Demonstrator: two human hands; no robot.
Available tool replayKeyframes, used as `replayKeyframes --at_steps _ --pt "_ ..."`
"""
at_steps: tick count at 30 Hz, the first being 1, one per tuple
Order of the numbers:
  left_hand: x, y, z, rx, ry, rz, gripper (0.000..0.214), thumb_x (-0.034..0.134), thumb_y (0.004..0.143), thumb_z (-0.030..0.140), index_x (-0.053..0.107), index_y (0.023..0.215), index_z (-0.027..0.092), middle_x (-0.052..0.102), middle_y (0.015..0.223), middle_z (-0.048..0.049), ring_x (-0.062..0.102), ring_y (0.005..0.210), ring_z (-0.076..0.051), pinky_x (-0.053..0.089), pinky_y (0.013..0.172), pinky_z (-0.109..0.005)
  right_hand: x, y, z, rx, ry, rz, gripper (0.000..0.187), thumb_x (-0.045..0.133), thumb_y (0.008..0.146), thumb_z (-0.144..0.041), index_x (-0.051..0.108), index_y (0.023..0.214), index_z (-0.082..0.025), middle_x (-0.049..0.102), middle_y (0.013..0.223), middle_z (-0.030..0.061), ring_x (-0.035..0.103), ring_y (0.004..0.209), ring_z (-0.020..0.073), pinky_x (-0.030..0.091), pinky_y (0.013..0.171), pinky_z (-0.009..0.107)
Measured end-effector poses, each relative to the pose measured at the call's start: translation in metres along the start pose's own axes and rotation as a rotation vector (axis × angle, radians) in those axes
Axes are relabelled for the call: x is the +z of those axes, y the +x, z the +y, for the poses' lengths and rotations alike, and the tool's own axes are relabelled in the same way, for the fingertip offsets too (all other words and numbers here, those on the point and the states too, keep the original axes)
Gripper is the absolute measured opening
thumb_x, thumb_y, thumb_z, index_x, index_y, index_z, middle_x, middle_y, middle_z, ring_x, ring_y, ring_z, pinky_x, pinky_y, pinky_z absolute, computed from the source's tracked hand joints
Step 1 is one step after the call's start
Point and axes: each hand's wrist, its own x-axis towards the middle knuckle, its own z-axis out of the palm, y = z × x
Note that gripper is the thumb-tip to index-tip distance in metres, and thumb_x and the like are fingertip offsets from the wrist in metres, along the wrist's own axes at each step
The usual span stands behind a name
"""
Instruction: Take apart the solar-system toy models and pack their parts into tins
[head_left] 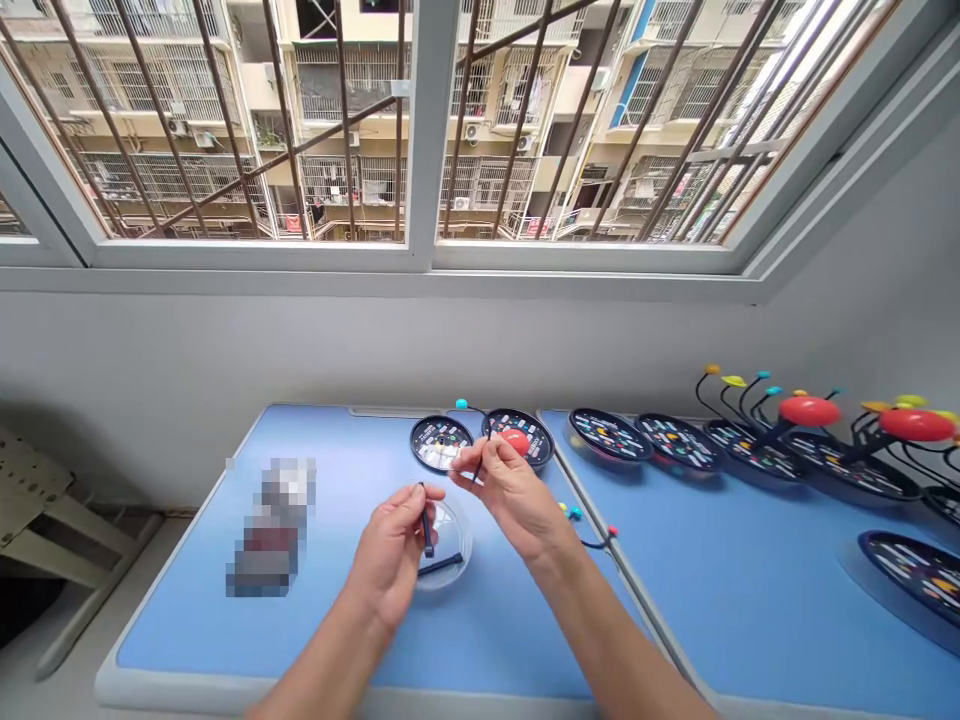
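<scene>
My left hand [399,545] is closed around a short black plastic rod [427,530], which points downward. Beneath it, a clear round dish [459,530] sits on the blue table with another black rod [441,565] in it. My right hand [510,490] is raised to the right of the left one, its thumb and fingers pinching a thin curved black wire with a teal ball [461,404] at its far end. Just behind the right hand is a round black printed disc [536,432] with a red ball [516,441] over it, partly hidden by my fingers.
Beside that disc lies another printed disc [441,443]. Wires with small coloured balls [613,531] lie near the table seam. Along the right table [720,600] stand several discs, some bearing red domes [810,411] and coloured balls on wires. A blurred patch [271,530] covers something at left.
</scene>
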Motion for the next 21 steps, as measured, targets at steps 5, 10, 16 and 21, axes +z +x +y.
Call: replayKeyframes --at_steps 5,10,16,21 --pt "-0.018 0.010 0.002 0.052 0.064 0.052 0.034 0.076 0.058 0.039 0.067 0.077 0.011 0.046 0.054 0.0049 0.039 0.047 -0.006 0.032 0.049 -0.021 -0.009 0.000 0.012 0.075 0.007 -0.012 0.029 0.075 0.065 -0.036 0.055 0.081 -0.023 0.053 0.061 -0.0054 0.047 0.056 0.0102 0.040 0.060 0.027" --pt "-0.017 0.015 0.001 0.101 0.210 0.045 0.036 0.075 0.059 0.043 0.067 0.072 0.011 0.045 0.053 0.0044 0.036 0.048 -0.006 0.029 0.048 -0.020 -0.001 -0.006 0.015 0.229 0.025 -0.073 0.023 0.072 0.065 -0.027 0.052 0.074 -0.020 0.056 0.070 -0.0028 0.041 0.055 0.0074 0.031 0.053 0.021" --pt "-0.017 0.020 0.004 0.007 0.311 -0.104 0.040 0.071 0.061 0.051 0.063 0.060 0.011 0.046 0.052 0.0030 0.035 0.046 -0.006 0.026 0.047 -0.022 0.004 -0.005 0.025 0.228 -0.292 -0.213 0.027 0.070 0.069 -0.038 0.065 0.084 -0.017 0.055 0.063 -0.0032 0.039 0.054 0.0080 0.025 0.050 0.023" --pt "-0.024 0.023 0.003 -0.053 0.288 -0.177 0.046 0.070 0.060 0.056 0.058 0.052 0.012 0.043 0.045 0.0039 0.032 0.041 -0.005 0.024 0.044 -0.022 0.010 -0.007 0.024 0.171 -0.298 -0.263 0.020 0.072 0.067 -0.036 0.064 0.072 -0.018 0.060 0.058 -0.0019 0.052 0.056 0.0130 0.036 0.058 0.026"
